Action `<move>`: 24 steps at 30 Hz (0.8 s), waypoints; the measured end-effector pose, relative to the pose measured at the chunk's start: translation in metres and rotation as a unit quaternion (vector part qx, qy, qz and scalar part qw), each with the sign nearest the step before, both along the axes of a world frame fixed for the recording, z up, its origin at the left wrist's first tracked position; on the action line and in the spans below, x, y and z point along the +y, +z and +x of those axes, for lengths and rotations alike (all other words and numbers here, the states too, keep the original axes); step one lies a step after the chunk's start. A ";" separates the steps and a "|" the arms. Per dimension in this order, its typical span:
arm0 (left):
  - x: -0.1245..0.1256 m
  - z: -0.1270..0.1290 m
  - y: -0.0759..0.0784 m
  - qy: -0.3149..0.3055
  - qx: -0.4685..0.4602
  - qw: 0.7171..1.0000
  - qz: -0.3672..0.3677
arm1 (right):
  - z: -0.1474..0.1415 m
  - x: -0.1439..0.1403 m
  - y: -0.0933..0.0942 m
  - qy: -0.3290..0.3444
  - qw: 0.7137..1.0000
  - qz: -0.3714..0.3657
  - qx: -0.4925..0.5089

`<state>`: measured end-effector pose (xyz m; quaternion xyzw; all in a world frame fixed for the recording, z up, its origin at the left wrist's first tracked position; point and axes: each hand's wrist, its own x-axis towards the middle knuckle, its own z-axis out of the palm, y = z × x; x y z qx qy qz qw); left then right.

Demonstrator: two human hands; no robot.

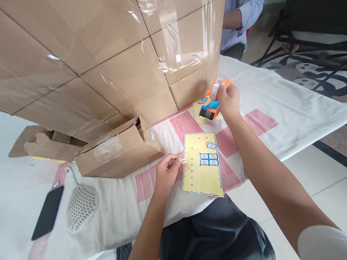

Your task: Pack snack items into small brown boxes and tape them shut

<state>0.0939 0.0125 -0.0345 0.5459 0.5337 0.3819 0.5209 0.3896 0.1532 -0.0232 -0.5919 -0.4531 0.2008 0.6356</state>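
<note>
A: Left hand [165, 171]?
B: Curled narrow, thumb and forefinger pinched on a small clear strip of tape [181, 160]. Held just at the left edge of the yellow sheet [201, 176], fingertips over its border. Forearm raised from the lower frame, wrist bent slightly inward.

A: Right hand [229, 100]?
B: Closed around the orange tape dispenser [213, 100], fingers wrapped over the upper part, blue and black end pointed down-left. Arm stretched well forward, nearly straight, white sleeve at the shoulder.

A: Position of sheet against hands?
B: Laid flat on the table [279, 101], on the pink-and-white cloth, between both hands; close beside the left, well short of the right. Blue labels [208, 159] stuck near its centre, one more label [211, 145] just above.

A: Beneath the dispenser?
B: Second yellow sheet [200, 104], mostly covered, set against the cardboard boxes [101, 51].

A: Remainder?
B: Long carton [115, 152] lying left of the left hand; perforated scoop [82, 207] and black phone [47, 212] farther left. Another person's blue sleeve [246, 8] beyond the table.
</note>
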 end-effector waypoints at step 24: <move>-0.097 -0.062 0.046 0.145 -0.101 0.979 0.100 | -0.177 -0.172 0.064 0.295 0.713 0.414 -0.484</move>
